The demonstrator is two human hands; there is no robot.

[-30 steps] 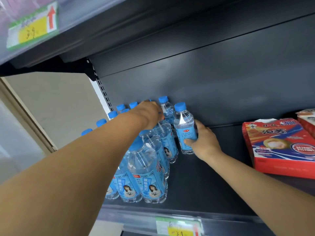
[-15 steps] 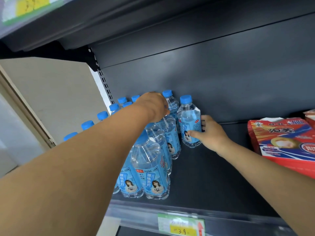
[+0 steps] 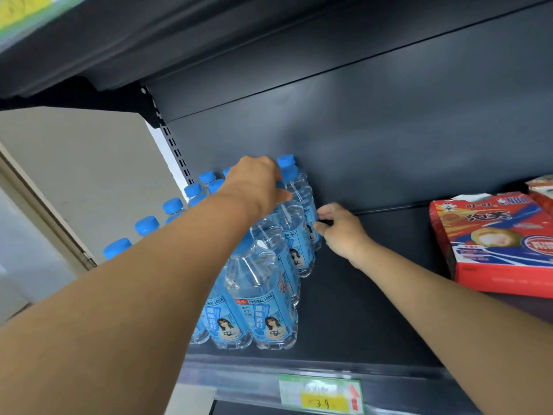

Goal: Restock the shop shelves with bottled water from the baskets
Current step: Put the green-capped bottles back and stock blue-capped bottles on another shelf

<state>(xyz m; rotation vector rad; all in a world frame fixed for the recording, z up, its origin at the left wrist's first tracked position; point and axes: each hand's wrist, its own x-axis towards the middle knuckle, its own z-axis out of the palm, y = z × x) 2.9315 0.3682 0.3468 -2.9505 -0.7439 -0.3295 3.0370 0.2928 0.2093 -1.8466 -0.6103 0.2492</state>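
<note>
Even soft light, dim shelf recess, blurred edges, wide-angle bowing

- water bottles [image 3: 263, 310]: at least ten; the arm hides part of the group, so no exact count
- blue caps [image 3: 146, 225]: eight showing
- hands: two, left hand [image 3: 257, 184] and right hand [image 3: 341, 229]
- red snack boxes [image 3: 493, 244]: one whole, plus a corner of a second at the right edge
- price tags [image 3: 320, 393]: two, the upper one blurred
- shelves [image 3: 359, 310]: two

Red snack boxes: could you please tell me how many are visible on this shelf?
2. One red snack box lies flat on the shelf's right side; a second box shows beyond it at the picture's right edge, mostly cut off. Others may be hidden off-frame.
</note>
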